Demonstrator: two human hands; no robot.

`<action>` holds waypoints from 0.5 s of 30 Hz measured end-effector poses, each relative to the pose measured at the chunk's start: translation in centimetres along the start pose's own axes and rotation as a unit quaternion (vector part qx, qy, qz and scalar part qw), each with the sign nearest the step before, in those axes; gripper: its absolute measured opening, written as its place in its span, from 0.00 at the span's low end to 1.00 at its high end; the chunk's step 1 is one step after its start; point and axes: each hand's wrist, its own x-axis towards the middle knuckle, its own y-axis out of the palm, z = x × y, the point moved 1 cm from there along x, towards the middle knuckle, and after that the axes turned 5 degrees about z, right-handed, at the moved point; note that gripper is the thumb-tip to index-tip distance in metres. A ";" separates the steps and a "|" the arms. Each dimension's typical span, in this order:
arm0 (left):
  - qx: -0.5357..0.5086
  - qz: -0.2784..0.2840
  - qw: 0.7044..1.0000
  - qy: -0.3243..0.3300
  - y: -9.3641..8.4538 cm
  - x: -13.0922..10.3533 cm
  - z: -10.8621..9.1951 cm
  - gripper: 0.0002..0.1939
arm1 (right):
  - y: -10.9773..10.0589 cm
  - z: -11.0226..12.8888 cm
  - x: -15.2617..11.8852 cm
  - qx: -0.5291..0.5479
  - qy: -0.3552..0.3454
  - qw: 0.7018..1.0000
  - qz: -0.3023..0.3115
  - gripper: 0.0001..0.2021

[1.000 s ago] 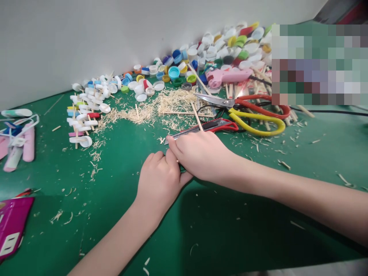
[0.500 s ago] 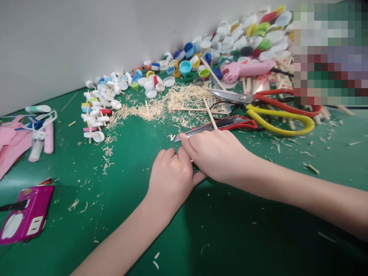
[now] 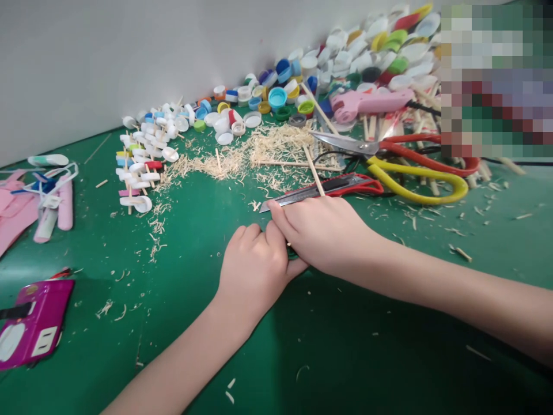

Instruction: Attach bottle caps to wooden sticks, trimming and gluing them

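Observation:
My left hand (image 3: 253,262) is closed, knuckles up, and pressed against my right hand (image 3: 319,233). My right hand is closed too, and a thin wooden stick (image 3: 313,170) rises from behind its knuckles. A sliver of something dark green shows between the two hands; what the left fingers grip is hidden. Just beyond the right hand lies a red utility knife (image 3: 332,187) with its blade out, pointing left. Scissors (image 3: 371,148) with red and yellow handles rest half open to the right of it.
Wood shavings (image 3: 276,150) cover the green table (image 3: 185,323) behind the hands. Bottle caps (image 3: 345,57) are heaped along the wall, near a pink glue gun (image 3: 374,102). At left are caps threaded on sticks (image 3: 138,167), pink pieces (image 3: 19,202) and a magenta case (image 3: 38,320).
The view has shifted slightly, so the things on the table appear a little further left. Both hands keep the same closed pose against each other.

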 end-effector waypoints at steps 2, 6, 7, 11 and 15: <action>0.001 -0.004 1.000 0.002 -0.1 0.0 0.0 0.23 | 0.2 0.0 0.0 0.018 0.006 1.000 -0.002 0.21; -0.020 0.018 1.000 -0.007 -0.3 0.0 0.1 0.22 | 0.6 -0.4 -0.2 0.127 0.024 0.991 -0.047 0.24; -0.026 0.029 0.999 -0.015 -0.4 0.0 0.1 0.21 | 0.5 -0.7 -0.4 0.180 0.028 0.982 -0.055 0.25; -0.080 0.066 0.992 -0.072 -1.1 0.3 0.5 0.18 | -0.9 -2.5 -1.7 0.317 0.013 0.939 -0.131 0.23; -0.215 0.105 0.962 -0.134 -1.8 0.1 0.9 0.13 | -3.0 -6.0 -3.4 0.290 0.013 0.919 -0.268 0.15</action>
